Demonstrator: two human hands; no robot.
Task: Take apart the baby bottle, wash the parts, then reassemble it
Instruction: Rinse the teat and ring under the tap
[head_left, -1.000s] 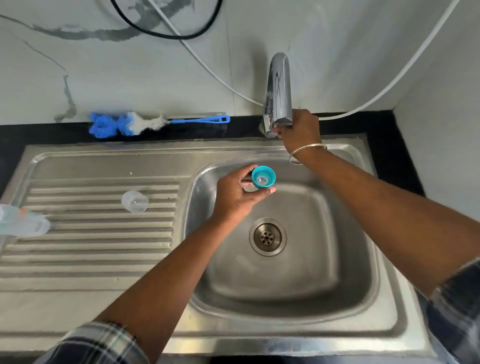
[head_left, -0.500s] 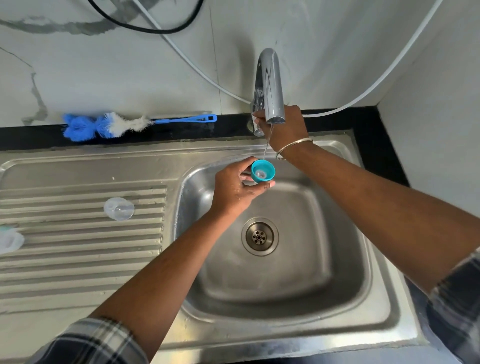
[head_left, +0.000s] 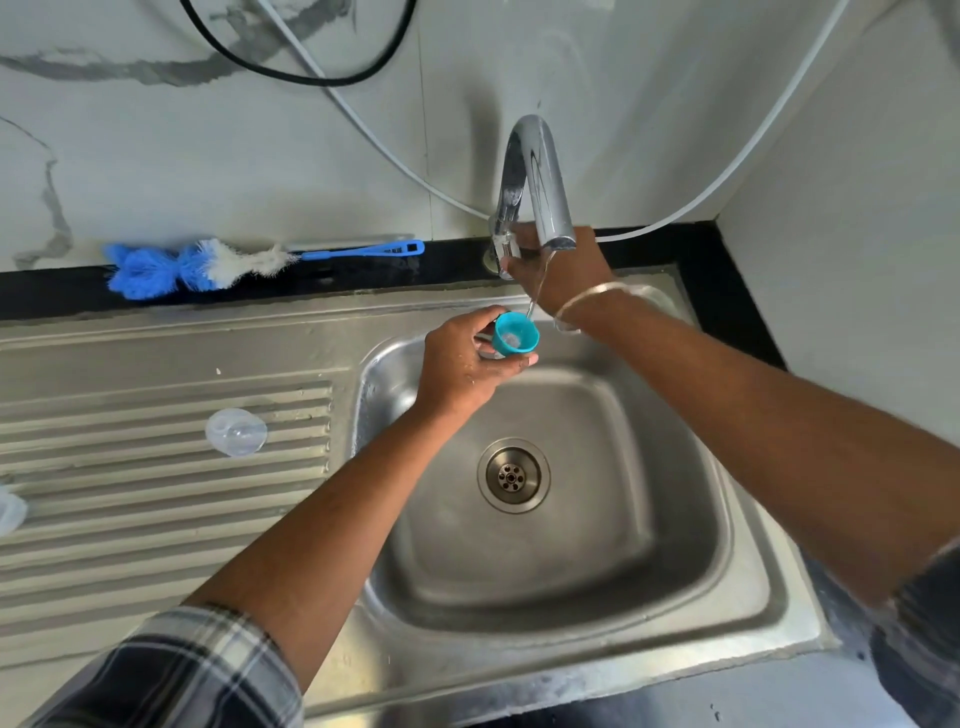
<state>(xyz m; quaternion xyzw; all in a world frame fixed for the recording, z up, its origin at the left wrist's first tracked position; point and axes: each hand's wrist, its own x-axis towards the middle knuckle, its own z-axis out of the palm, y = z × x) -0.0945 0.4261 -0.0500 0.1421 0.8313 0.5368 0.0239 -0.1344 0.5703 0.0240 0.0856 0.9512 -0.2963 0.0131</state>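
Observation:
My left hand (head_left: 460, 364) holds the blue bottle ring (head_left: 515, 335), with the clear teat still in it, over the back of the sink basin (head_left: 675, 519). A thin stream of water runs from the chrome tap (head_left: 540, 182) onto the ring's rim. My right hand (head_left: 563, 270) grips the tap's handle behind the spout. The clear bottle cap (head_left: 236, 431) lies on the ribbed drainboard (head_left: 156, 519). At the far left edge a bit of the clear bottle (head_left: 10, 512) shows.
A blue and white bottle brush (head_left: 208, 265) lies on the black ledge behind the drainboard. A white hose and a black cable hang on the wall. The drain (head_left: 513, 475) sits in the basin's middle.
Water has started running from the tap onto the blue ring. My left hand has lifted the ring closer under the spout. My right hand stays on the tap handle.

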